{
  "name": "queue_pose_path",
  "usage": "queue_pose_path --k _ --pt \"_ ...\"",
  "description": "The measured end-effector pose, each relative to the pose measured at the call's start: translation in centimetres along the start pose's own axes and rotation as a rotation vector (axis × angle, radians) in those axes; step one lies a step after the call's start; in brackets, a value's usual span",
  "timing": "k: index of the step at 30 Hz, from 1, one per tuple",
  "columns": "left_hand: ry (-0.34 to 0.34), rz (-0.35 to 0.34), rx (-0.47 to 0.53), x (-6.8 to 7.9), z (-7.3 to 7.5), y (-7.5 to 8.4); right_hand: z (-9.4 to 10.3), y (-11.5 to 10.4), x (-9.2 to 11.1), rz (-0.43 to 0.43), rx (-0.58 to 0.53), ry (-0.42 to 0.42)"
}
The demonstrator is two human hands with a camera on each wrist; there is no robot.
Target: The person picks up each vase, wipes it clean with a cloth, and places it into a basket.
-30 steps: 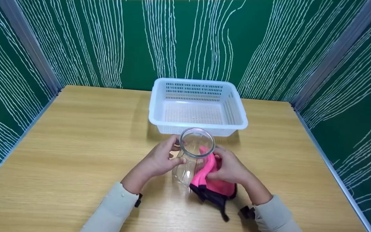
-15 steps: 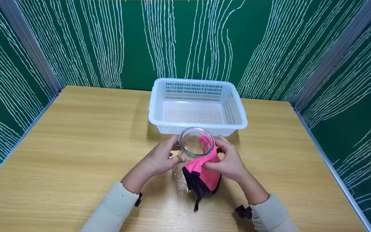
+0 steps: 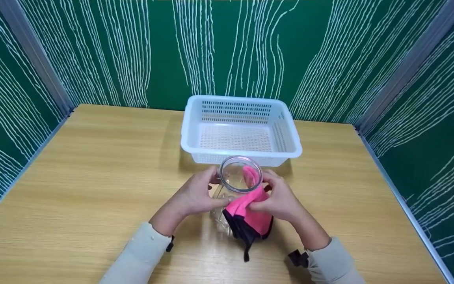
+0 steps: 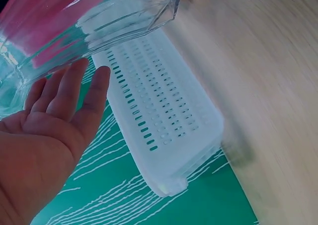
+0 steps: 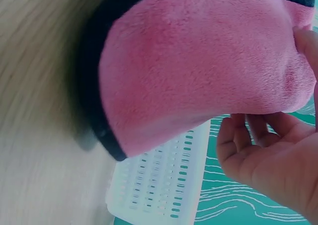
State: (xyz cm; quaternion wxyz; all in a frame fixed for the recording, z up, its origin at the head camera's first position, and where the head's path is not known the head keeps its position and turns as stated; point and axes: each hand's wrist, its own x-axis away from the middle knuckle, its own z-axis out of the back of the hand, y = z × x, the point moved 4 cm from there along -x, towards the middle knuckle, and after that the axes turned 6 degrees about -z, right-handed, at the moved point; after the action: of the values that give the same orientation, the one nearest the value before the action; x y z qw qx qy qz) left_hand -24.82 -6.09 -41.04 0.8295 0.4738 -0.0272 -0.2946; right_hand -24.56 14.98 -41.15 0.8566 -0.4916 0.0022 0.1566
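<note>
A clear glass jar (image 3: 221, 221) with a round, thick rim stands in the middle of the head view, its opening facing up. My left hand (image 3: 198, 193) holds it from the left, the thumb across its front near the cloth's edge. In the left wrist view, that hand's fingers (image 4: 67, 93) lie along the glass. My right hand (image 3: 279, 197) pinches a pink cloth (image 3: 259, 216) with black edging and a hanging loop, pressed to the jar's right side. Pink also shows through the jar's mouth. The right wrist view has the cloth (image 5: 198, 56) covering most of the jar.
Behind the jar, a white plastic basket (image 3: 240, 153) with slotted sides sits on the wooden table (image 3: 112, 169). Green panels (image 3: 164, 59) with white wavy lines enclose the table at the back and both sides.
The right hand has brought the cloth left and up against the jar, and its black edge now lies across the jar's front. The left thumb has slid right toward the cloth. The basket stays put.
</note>
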Motion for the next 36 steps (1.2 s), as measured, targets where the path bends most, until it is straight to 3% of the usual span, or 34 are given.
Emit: queue_pose_path --k 8,17,22,25,36 --pt "0.032 0.057 0.032 -0.2 0.2 -0.2 -1.2 0.3 0.4 -0.106 0.106 -0.014" --pt "0.030 0.013 0.054 -0.3 -0.1 0.1 -1.6 1.6 0.9 -0.147 0.253 -0.038" --pt "0.026 0.022 0.059 -0.4 -0.1 0.2 -2.0 2.3 1.1 -0.177 0.314 -0.045" --pt "0.023 0.047 0.069 -0.4 -0.2 0.1 -2.0 2.7 1.1 -0.171 0.293 -0.043" --pt "-0.010 0.083 0.121 -0.6 -0.2 -0.4 -0.9 2.3 0.9 -0.073 0.005 0.003"
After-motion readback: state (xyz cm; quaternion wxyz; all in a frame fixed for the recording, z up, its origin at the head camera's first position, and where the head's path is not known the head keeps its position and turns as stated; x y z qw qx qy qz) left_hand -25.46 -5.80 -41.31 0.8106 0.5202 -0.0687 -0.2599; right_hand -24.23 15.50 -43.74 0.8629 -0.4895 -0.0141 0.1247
